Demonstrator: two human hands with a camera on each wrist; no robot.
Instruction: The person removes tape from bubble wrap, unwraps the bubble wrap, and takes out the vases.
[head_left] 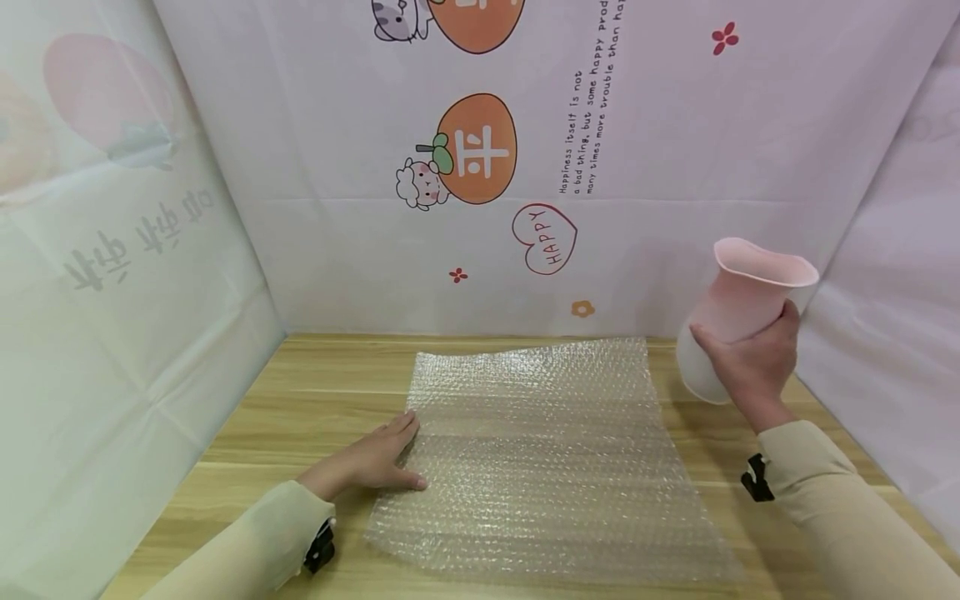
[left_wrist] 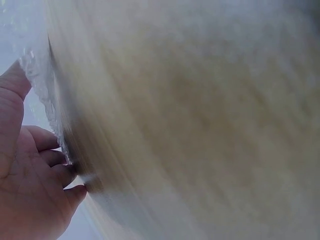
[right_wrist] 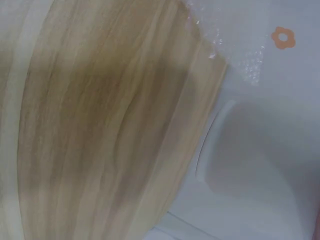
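Observation:
A vase point(head_left: 738, 308), pink at its wavy mouth and fading to white below, is at the right. My right hand point(head_left: 757, 354) grips it around the body, thumb on the near left side. The vase tilts with its mouth toward the right; whether its base touches the table cannot be told. Its pale lower part point(right_wrist: 255, 155) fills the right side of the right wrist view. A sheet of clear bubble wrap point(head_left: 540, 458) lies spread on the table. At its left edge rests my left hand point(head_left: 371, 458), fingers extended and thumb apart, touching the wrap.
The wood-grain table point(head_left: 322, 367) is bounded by a printed white cloth backdrop point(head_left: 337, 250) behind. White cloth walls stand on the left point(head_left: 150, 333) and right point(head_left: 900, 333). Black wrist straps point(head_left: 757, 479) show at both cuffs.

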